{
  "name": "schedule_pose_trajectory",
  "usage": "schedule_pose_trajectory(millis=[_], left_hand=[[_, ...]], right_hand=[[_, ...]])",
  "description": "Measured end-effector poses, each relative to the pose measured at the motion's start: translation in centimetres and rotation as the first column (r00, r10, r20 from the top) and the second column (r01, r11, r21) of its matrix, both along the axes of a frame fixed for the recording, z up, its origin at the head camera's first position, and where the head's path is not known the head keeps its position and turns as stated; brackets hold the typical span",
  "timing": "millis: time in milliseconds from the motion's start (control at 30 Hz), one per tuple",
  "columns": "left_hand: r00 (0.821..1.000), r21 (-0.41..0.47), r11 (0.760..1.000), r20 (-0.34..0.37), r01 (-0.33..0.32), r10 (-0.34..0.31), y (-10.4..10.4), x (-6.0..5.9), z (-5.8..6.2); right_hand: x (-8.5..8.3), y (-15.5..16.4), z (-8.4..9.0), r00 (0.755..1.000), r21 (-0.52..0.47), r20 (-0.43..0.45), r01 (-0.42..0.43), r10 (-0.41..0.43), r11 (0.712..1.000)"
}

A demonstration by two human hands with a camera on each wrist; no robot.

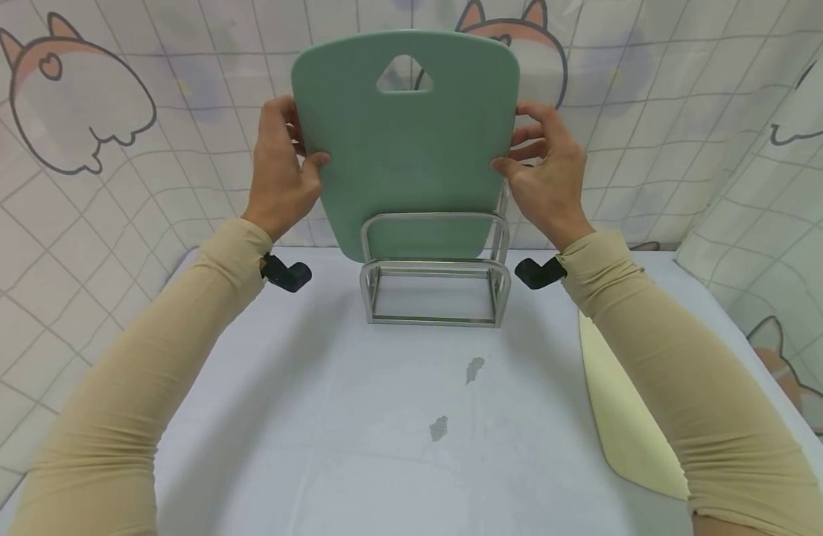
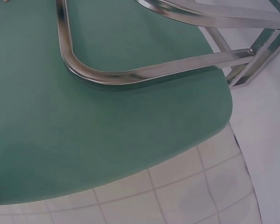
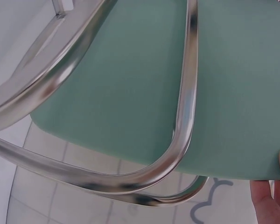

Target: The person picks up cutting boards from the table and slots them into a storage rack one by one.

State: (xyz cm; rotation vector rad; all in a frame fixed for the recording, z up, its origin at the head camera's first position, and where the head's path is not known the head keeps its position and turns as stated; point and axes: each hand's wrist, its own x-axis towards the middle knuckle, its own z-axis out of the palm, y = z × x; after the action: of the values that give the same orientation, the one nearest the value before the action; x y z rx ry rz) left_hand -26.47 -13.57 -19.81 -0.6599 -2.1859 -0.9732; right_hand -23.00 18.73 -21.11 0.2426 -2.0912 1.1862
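Note:
A green cutting board [image 1: 411,149] with a handle cutout at its top stands upright between my two hands. My left hand [image 1: 284,164] grips its left edge, thumb on the near face and fingers behind. On the opposite edge my right hand [image 1: 545,167] pinches it the same way. The board's lower part is behind the front loops of a metal rack [image 1: 434,263], as the left wrist view also shows with the rack's bent bar [image 2: 116,77] crossing the board. In the right wrist view, fingertips [image 3: 266,200] show at the board's edge.
A pale yellow board-like sheet [image 1: 626,417] lies on the white tabletop [image 1: 357,447] at the right, partly under my right forearm. Two grey patches [image 1: 474,369] mark the table covering. A tiled-pattern curtain [image 1: 203,112] with cartoon animals hangs behind and at both sides.

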Motion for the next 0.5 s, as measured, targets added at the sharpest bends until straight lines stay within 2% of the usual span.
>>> schedule_pose_trajectory(millis=[500], left_hand=[[0.999, -0.004, 1.000, 0.035, 0.001, -0.001, 0.16, -0.13, -0.47]], right_hand=[[0.09, 0.17, -0.42, 1.000, -0.020, 0.020, -0.008, 0.009, 1.000]])
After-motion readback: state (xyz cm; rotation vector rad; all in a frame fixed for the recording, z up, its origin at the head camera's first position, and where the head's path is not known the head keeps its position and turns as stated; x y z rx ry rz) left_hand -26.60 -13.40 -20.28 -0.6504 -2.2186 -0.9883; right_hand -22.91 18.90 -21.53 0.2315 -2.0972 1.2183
